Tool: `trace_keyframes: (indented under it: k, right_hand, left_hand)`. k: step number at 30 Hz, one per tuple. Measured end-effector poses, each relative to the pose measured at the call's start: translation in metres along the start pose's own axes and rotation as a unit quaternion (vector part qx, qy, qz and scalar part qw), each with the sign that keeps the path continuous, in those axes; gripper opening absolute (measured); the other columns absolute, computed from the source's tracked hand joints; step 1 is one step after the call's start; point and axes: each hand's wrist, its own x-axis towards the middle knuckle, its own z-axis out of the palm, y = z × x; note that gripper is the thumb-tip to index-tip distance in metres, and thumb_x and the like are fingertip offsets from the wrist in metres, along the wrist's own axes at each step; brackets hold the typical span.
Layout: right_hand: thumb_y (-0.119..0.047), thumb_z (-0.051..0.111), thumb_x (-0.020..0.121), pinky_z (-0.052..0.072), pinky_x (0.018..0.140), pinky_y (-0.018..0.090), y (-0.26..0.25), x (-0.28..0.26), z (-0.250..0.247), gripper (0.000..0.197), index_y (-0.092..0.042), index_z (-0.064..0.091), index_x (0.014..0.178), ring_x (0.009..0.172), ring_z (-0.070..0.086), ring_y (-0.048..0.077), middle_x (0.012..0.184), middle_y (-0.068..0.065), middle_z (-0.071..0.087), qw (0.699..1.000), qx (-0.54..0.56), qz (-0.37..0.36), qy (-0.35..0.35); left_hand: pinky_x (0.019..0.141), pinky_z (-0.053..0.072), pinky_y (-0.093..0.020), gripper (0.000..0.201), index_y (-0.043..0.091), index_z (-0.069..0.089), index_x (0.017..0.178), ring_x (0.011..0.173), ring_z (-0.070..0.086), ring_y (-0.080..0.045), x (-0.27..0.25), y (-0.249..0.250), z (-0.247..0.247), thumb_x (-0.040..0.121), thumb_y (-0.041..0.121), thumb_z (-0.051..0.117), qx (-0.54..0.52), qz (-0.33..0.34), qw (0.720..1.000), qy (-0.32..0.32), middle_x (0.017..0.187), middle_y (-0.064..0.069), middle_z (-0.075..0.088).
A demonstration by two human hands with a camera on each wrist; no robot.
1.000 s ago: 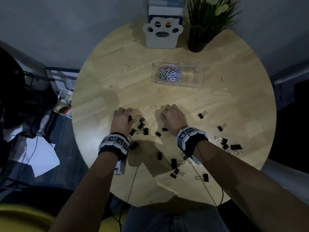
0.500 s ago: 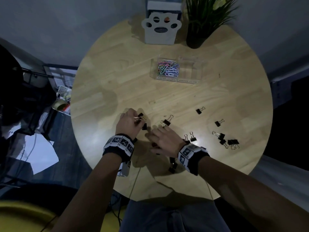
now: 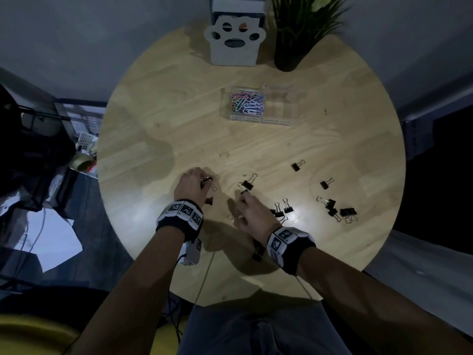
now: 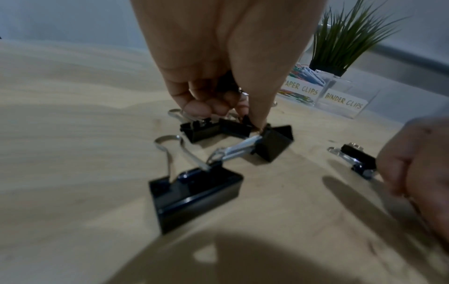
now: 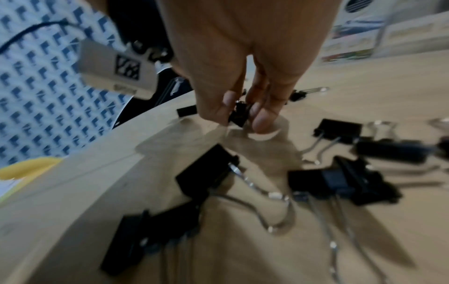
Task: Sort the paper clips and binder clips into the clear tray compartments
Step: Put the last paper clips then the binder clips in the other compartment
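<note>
Black binder clips lie scattered over the near half of the round wooden table. My left hand curls round a few binder clips just above the table, its thumb tip touching another clip that lies there. My right hand pinches one small black binder clip between thumb and fingers. More clips lie under that hand. The clear tray stands farther back. Coloured paper clips fill its left compartment. The right compartment, labelled BINDER CLIPS, holds nothing I can see.
A white paw-shaped holder and a potted plant stand at the table's far edge. Loose binder clips cluster at the right. One clip lies just beyond my right fingertips. Cables hang off the near edge.
My right hand has drawn back toward me and now pinches a clip. My left hand has risen a little with clips in its fingers.
</note>
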Motion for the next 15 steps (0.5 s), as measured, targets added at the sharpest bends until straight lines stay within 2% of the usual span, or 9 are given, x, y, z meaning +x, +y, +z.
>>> trace_keyframes:
  k: [2, 4, 6, 8, 10, 13, 15]
  right_hand:
    - [-0.008, 0.063, 0.077, 0.045, 0.073, 0.030, 0.006, 0.002, -0.009, 0.016, -0.001, 0.057, 0.090, 0.094, 0.056, 0.030, 0.110, 0.016, 0.049, 0.990, 0.109, 0.051, 0.075]
    - [-0.007, 0.066, 0.072, 0.046, 0.070, 0.034, 0.012, 0.005, -0.026, 0.011, -0.006, 0.055, 0.075, 0.079, 0.055, 0.028, 0.091, 0.013, 0.049, 0.947, 0.257, 0.131, 0.140]
    - [-0.001, 0.066, 0.072, 0.047, 0.068, 0.040, 0.019, 0.016, -0.051, 0.026, -0.019, 0.048, 0.063, 0.075, 0.053, 0.025, 0.078, 0.006, 0.051, 0.891, 0.364, 0.202, 0.179]
    - [0.001, 0.065, 0.070, 0.047, 0.066, 0.040, 0.026, 0.037, -0.082, 0.035, -0.025, 0.044, 0.058, 0.071, 0.053, 0.023, 0.067, -0.001, 0.051, 0.870, 0.378, 0.213, 0.232]
    - [0.000, 0.064, 0.067, 0.047, 0.068, 0.037, 0.027, 0.064, -0.118, 0.033, -0.025, 0.045, 0.057, 0.070, 0.052, 0.023, 0.066, 0.003, 0.053, 0.875, 0.337, 0.186, 0.293]
    - [-0.005, 0.066, 0.075, 0.037, 0.069, 0.025, 0.032, 0.102, -0.158, 0.007, -0.005, 0.059, 0.075, 0.080, 0.054, 0.026, 0.086, 0.016, 0.057, 0.908, 0.207, 0.169, 0.323]
    - [-0.012, 0.064, 0.083, 0.038, 0.069, 0.027, 0.039, 0.121, -0.172, 0.014, 0.001, 0.059, 0.087, 0.086, 0.057, 0.031, 0.100, 0.018, 0.059, 0.919, 0.151, 0.196, 0.308]
  left_hand:
    - [0.087, 0.041, -0.039, 0.021, 0.004, 0.056, 0.102, 0.107, 0.047, -0.032, -0.001, -0.003, 0.003, 0.089, 0.021, 0.056, 0.011, 0.020, 1.000, -0.004, 0.111, -0.016, 0.056]
    - [0.089, 0.038, -0.038, 0.021, 0.002, 0.055, 0.103, 0.108, 0.044, -0.033, -0.003, -0.007, 0.005, 0.089, 0.018, 0.056, 0.011, 0.032, 0.999, -0.003, 0.113, -0.017, 0.052]
    - [0.090, 0.038, -0.038, 0.021, 0.001, 0.055, 0.103, 0.108, 0.044, -0.033, -0.005, -0.008, 0.007, 0.088, 0.015, 0.057, -0.003, 0.037, 0.999, 0.000, 0.114, -0.018, 0.050]
    - [0.090, 0.040, -0.038, 0.019, 0.000, 0.056, 0.102, 0.107, 0.045, -0.032, -0.008, -0.008, 0.007, 0.088, 0.012, 0.056, -0.025, 0.046, 0.999, 0.006, 0.113, -0.018, 0.050]
    - [0.089, 0.041, -0.037, 0.016, 0.001, 0.056, 0.100, 0.105, 0.047, -0.032, -0.012, -0.007, 0.008, 0.087, 0.010, 0.056, -0.040, 0.060, 0.997, 0.019, 0.110, -0.017, 0.052]
    - [0.083, 0.046, -0.038, 0.011, 0.007, 0.054, 0.095, 0.096, 0.052, -0.029, -0.016, -0.005, 0.006, 0.087, 0.011, 0.058, -0.070, 0.060, 0.995, 0.039, 0.101, -0.013, 0.059]
    - [0.077, 0.052, -0.037, 0.010, 0.011, 0.051, 0.094, 0.089, 0.059, -0.026, -0.018, 0.000, 0.004, 0.087, 0.011, 0.059, -0.125, 0.030, 0.991, 0.038, 0.096, -0.010, 0.064]
